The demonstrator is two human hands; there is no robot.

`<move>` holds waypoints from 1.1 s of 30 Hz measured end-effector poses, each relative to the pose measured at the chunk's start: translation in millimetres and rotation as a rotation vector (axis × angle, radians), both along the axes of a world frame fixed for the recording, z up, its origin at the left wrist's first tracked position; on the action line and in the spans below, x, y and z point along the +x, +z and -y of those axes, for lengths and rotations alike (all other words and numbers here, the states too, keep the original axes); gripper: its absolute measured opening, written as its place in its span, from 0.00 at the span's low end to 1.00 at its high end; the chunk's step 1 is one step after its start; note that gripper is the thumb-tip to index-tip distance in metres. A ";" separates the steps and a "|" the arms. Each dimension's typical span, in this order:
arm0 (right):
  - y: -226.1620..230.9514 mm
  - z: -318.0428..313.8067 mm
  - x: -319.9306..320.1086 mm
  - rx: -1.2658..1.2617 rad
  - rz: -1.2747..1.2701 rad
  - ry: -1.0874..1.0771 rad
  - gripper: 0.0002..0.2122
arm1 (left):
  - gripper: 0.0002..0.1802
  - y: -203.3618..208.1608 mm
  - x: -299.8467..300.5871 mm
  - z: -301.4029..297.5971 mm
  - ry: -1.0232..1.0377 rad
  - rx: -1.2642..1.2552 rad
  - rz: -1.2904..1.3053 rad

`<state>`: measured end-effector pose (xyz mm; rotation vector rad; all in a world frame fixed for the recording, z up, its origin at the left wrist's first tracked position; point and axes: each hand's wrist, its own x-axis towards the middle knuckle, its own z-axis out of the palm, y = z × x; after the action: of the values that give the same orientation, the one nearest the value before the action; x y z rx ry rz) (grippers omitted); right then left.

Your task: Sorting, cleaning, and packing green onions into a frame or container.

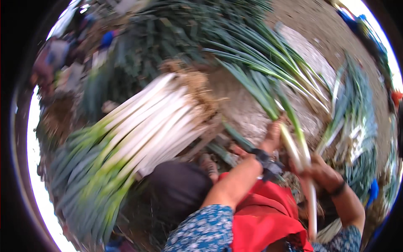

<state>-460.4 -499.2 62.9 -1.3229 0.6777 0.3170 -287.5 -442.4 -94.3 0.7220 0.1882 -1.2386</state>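
Two leeks (pixel 289 145) slant down in front of me, their green leaves pointing away and their white stems toward my lap. My left hand (pixel 272 136) is closed round them where green turns to white. Lower down, my right hand (pixel 322 173) is closed on the white part of the stems; motion blurs its fingers, and I cannot tell if it also holds a tool. A dark band with a black device (pixel 270 164) sits on my left wrist. Red cloth (pixel 268 210) covers my lap.
A large stack of leeks (pixel 142 117) lies at the left, brown roots facing away. Loose leeks (pixel 289 69) rest on a pale sheet (pixel 310 46) ahead. Another leek heap (pixel 354 122) is at the right, and a dark mass of leaves (pixel 168 33) lies at the back.
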 end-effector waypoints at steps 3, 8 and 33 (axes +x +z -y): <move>98.6 -55.7 -26.5 -0.145 -0.244 -0.050 0.21 | 0.16 17.4 -27.3 -15.8 0.067 -0.371 -0.499; 134.4 -107.6 -69.3 -0.331 -0.119 0.034 0.24 | 0.14 88.8 -53.5 -55.3 0.095 -0.667 -0.473; 52.3 -242.2 400.6 -0.864 0.602 1.161 0.25 | 0.11 223.8 104.5 -494.1 1.070 0.156 0.251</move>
<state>-59.8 -256.9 115.3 -2.4204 -0.6315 0.5301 -183.0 51.7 129.5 0.7422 0.3995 -0.1134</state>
